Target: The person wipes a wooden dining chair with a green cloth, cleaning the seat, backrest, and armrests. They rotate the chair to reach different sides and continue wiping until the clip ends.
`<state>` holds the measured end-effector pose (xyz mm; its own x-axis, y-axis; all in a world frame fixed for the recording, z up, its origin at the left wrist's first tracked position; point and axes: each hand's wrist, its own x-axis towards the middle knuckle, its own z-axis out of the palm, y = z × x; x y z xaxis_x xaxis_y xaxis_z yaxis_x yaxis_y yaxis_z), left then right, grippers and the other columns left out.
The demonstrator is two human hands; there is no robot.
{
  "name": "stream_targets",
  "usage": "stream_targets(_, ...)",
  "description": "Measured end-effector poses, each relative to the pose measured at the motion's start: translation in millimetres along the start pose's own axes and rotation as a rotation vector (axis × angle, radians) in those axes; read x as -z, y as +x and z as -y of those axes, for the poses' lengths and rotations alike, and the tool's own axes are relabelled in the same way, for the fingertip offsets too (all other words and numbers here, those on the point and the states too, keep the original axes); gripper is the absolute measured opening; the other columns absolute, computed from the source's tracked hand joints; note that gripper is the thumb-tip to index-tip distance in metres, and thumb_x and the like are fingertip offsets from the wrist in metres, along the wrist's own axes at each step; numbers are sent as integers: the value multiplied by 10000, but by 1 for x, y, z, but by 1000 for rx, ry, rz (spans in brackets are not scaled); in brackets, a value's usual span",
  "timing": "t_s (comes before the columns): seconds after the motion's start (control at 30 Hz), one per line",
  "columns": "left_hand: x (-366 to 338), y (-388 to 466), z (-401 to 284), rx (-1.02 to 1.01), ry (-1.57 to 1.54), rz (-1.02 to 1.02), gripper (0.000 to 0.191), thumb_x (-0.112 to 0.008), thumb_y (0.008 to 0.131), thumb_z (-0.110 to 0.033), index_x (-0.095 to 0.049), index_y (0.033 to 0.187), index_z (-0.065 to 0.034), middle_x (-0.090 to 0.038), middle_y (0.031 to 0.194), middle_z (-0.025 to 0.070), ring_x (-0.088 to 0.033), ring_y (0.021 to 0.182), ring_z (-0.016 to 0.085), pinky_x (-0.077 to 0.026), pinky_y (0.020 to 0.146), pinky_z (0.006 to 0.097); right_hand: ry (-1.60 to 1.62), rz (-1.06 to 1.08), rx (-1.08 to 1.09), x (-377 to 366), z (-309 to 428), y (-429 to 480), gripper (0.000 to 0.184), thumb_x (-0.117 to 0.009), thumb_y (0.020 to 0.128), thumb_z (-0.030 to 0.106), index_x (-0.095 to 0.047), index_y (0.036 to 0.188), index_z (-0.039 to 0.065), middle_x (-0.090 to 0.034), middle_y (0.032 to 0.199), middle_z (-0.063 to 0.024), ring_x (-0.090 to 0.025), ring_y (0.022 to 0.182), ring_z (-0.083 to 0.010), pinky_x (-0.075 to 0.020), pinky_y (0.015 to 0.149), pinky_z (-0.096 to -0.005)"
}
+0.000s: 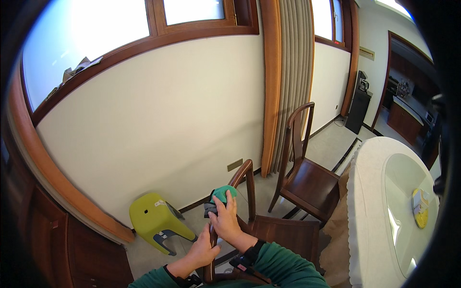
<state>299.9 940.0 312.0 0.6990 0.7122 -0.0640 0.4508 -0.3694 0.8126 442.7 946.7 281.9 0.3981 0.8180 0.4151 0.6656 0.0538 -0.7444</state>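
My right hand [226, 216] presses a folded green and grey cloth [224, 194] onto the top rail of a dark wooden chair [242, 173]. Lower on the same chair, my left hand [200, 251] grips the near upright of the backrest, its thumb lying across the wood. The chair's seat [284, 234] extends to the right, partly behind my right forearm. Both wrists carry black straps below green sleeves.
A lime-green plastic stool [151, 212] stands left by the wall. Another wooden chair [311, 180] is beyond mine. To the right is a round table with a white cloth [363, 216], a glass turntable [399, 187] and a tissue box [420, 201]. Pleated curtains [297, 72] hang behind.
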Motion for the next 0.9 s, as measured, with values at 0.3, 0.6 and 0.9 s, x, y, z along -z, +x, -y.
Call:
stream_targets(0.3,-1,1,3,-29,25,1,847,-645,750,-170,-156,1396,75,-443,1257,319,-444,1196,443,-384,984,435,-18,6,-8,2,1,1,575,-644,832,181,-432,1359,98,-157,1467,-301,-198,1280,-583,-239,1076,-569)
stream_targets(0.6,0,0,2,-21,22,9,838,-649,758,-179,-163,1391,76,-447,1242,328,-447,1187,449,-388,978,439,-25,-6,-1,0,-3,3,573,-669,802,192,-468,1329,88,-207,1447,-310,-226,1264,-586,-235,1076,-576)
stream_targets(0.9,-1,-2,7,69,76,47,887,-644,802,-226,-107,1426,105,-361,1344,344,-384,1265,428,-335,1040,399,-329,-94,173,20,-36,54,420,-662,780,358,-641,1135,134,-459,1354,-166,-271,1322,-462,-212,1085,-582)
